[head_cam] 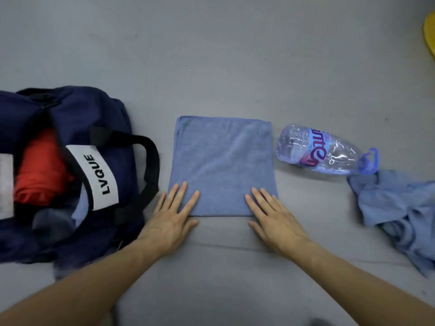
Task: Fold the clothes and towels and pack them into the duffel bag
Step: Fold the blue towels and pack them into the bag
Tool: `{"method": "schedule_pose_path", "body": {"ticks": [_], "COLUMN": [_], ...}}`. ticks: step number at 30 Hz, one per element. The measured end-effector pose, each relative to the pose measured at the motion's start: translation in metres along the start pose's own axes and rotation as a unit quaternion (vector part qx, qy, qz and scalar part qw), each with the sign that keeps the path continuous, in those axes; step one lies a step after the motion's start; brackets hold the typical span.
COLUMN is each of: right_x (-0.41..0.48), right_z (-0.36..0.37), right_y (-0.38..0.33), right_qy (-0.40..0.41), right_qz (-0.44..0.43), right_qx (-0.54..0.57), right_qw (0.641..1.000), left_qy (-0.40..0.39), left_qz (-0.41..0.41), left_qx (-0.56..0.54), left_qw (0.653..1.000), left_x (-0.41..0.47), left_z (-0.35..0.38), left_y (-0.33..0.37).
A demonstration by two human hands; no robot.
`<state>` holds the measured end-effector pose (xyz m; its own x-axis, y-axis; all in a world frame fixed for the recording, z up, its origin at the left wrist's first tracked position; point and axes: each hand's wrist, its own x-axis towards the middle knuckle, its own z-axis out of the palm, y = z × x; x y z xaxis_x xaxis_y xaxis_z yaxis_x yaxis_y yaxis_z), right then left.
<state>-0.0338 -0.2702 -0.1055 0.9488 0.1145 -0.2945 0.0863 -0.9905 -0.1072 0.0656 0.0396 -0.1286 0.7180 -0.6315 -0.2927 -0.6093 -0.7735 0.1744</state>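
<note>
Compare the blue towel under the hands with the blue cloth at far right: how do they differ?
The towel lies flat, folded into a neat rectangle; the cloth lies crumpled in a heap. The left hand and right hand rest flat on the towel; no hand touches the cloth. Both are light blue and outside the duffel bag.

Only bare forearms and hands are shown: the left forearm [94, 278] and right forearm [353, 278] are uncovered down to the view's lower edge. The left hand [173, 220] and right hand [273, 220] are likewise bare, with long, slender fingers [182, 194].
</note>
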Motion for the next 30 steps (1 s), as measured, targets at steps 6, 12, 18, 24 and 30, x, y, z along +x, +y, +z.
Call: {"method": "schedule_pose_path", "body": {"ticks": [6, 12, 18, 24, 30], "right_x": [-0.082, -0.135, -0.098, -0.086, -0.088], "right_z": [0.002, 0.014, 0.027, 0.018, 0.005], "right_y": [-0.040, -0.041, -0.024, -0.022, -0.025], "right_qy": [-0.052, -0.048, 0.054, 0.088, 0.095], "right_qz": [-0.025, -0.055, -0.058, -0.019, 0.064], "right_qx": [0.031, 0.047, 0.041, 0.142, 0.282], "right_qw": [0.998, 0.996, 0.996, 0.986, 0.952], "left_qy": [-0.058, -0.060, 0.012, 0.032, 0.099], "left_qz": [0.037, 0.130, 0.162, 0.139, 0.116], "left_qx": [0.068, 0.040, -0.009, -0.013, -0.023], "left_qw": [0.995, 0.989, 0.987, 0.990, 0.988], "left_x": [-0.081, -0.119, -0.102, -0.090, -0.085], "left_z": [-0.002, -0.017, -0.003, -0.011, -0.011], "left_y": [0.011, 0.002, 0.003, -0.007, -0.001]}}
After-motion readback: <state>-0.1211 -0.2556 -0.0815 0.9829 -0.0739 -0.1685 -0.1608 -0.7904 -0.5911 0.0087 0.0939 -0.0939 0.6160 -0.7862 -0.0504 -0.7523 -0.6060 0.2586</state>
